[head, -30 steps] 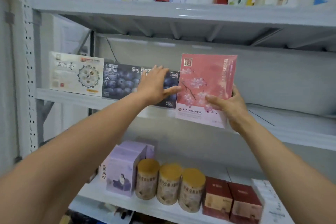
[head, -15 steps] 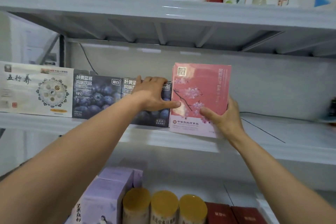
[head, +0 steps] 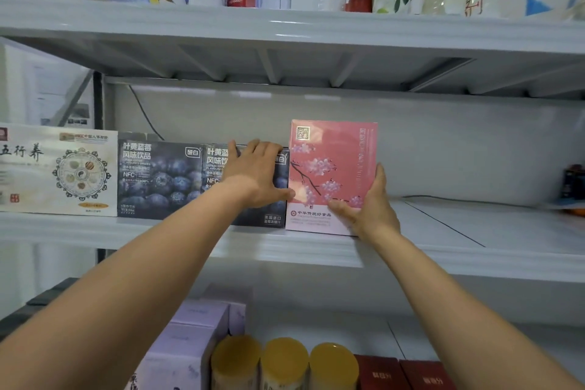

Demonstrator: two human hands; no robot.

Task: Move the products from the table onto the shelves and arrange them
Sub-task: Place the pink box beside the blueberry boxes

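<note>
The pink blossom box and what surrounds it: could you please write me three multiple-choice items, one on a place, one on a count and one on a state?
1. Where is the pink box?
A. On the top shelf among bottles
B. On the middle shelf, right of the blueberry boxes
C. On the floor

2. How many yellow-topped jars are visible below?
A. Three
B. One
C. Six

3. What is the right hand doing?
A. Hanging idle
B. Lifting a bottle
C. Gripping the pink box's lower right corner

Answers:
1 B: its base sits on that shelf beside the second blueberry box.
2 A: three yellow tops stand in a row.
3 C: the thumb lies on the front and the fingers along the right side.
</note>
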